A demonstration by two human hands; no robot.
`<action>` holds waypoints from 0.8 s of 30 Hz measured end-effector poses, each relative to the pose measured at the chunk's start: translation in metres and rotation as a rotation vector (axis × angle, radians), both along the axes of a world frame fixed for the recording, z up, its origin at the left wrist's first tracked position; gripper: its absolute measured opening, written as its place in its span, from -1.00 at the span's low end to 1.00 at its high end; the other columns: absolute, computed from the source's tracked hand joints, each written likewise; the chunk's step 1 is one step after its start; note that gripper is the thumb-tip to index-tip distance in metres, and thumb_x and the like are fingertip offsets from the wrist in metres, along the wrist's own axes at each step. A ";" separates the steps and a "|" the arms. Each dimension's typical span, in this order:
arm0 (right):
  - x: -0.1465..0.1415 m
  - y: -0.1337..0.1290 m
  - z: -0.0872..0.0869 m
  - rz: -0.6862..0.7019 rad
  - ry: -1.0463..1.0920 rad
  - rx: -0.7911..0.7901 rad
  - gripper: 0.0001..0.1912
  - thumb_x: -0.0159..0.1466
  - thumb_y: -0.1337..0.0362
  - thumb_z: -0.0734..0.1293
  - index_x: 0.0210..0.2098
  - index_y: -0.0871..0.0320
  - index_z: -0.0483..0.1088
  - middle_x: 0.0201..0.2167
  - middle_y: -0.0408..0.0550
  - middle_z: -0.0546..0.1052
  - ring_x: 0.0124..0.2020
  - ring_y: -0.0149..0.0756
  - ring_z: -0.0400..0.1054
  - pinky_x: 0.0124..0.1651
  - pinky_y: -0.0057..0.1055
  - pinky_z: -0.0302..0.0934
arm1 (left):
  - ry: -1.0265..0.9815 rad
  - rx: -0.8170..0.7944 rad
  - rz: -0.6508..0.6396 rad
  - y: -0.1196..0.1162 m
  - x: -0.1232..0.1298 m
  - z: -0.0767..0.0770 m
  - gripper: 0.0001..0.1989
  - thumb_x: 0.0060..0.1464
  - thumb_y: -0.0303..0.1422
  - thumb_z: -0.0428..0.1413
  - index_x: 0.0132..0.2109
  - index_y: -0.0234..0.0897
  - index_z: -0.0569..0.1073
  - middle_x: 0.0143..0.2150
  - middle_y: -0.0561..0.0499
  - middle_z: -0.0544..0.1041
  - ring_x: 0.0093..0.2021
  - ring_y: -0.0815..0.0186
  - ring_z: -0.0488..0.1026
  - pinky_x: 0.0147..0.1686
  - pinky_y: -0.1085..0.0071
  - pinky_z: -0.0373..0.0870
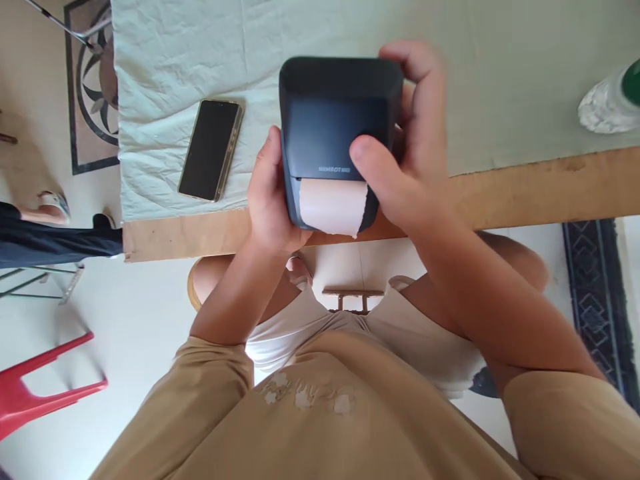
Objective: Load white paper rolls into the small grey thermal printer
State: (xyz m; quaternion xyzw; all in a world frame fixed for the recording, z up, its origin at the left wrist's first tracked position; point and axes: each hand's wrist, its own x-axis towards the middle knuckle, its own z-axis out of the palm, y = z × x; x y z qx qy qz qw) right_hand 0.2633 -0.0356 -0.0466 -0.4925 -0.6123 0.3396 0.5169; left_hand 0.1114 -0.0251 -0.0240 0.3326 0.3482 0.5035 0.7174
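Note:
A dark, rounded label printer [330, 127] is held up over the table's front edge, with a strip of pale paper [334, 205] sticking out of its near end. My left hand [273, 200] grips its left side, thumb along the edge. Around the right side wraps my right hand [417, 133], its thumb resting on top of the lid beside the printed lettering. The fingers under the printer are mostly hidden. A phone [209, 150] with a dark screen lies on the cloth to the left of the printer.
Pale green cloth [500, 80] covers the table, leaving a wooden front edge [545, 187] bare. A clear bottle with a green cap [607, 107] lies at the far right. Another person's leg [55, 233] and a red plastic chair [45, 380] are at the left.

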 end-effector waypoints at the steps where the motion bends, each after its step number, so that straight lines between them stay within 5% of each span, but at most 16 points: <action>1: 0.000 0.002 0.001 -0.004 -0.028 0.000 -0.31 0.28 -0.06 0.26 0.31 -0.03 0.02 0.41 0.08 0.44 0.34 -0.10 0.46 0.07 -0.11 0.56 | 0.007 -0.012 0.033 -0.001 -0.003 -0.001 -0.46 0.66 -0.13 -0.12 -0.15 -0.11 0.69 0.01 0.02 0.79 0.65 0.03 0.39 0.53 0.23 0.51; 7: 0.000 0.007 -0.009 -0.010 -0.124 0.092 -0.41 0.38 -0.03 0.36 0.34 -0.09 0.27 0.41 0.09 0.47 0.14 -0.01 0.56 -0.05 -0.07 0.55 | 0.070 -0.094 0.126 -0.001 -0.011 -0.009 -0.56 0.54 -0.28 -0.05 -0.35 -0.15 0.53 -0.25 -0.02 0.70 0.45 0.04 0.58 0.44 0.23 0.54; 14: 0.004 0.006 -0.022 0.097 -0.258 0.246 -0.36 0.40 -0.16 0.36 0.38 -0.12 0.33 0.31 0.09 0.51 0.36 0.16 0.48 0.43 0.22 0.47 | 0.114 -0.157 0.068 -0.007 -0.018 -0.022 -0.59 0.39 0.04 0.21 -0.34 -0.06 0.37 -0.30 -0.06 0.67 0.42 -0.19 0.59 0.34 0.01 0.66; 19: 0.011 0.001 -0.017 0.164 -0.324 0.091 -0.13 0.25 -0.04 0.50 0.48 -0.12 0.23 0.42 0.16 0.45 0.21 0.16 0.51 0.24 0.20 0.58 | 0.140 -0.190 0.102 -0.008 -0.024 -0.030 -0.55 0.39 0.04 0.18 -0.34 -0.11 0.27 -0.34 -0.02 0.50 0.38 -0.24 0.64 0.22 -0.08 0.74; 24: 0.023 0.003 -0.013 0.157 -0.388 0.085 -0.09 0.18 -0.06 0.60 0.46 -0.09 0.33 0.29 0.14 0.53 0.17 0.09 0.54 0.09 0.03 0.63 | 0.098 -0.219 0.042 -0.004 -0.021 -0.026 -0.65 0.51 -0.12 -0.03 -0.26 -0.18 0.34 -0.24 0.02 0.53 0.34 -0.14 0.71 0.13 0.05 0.68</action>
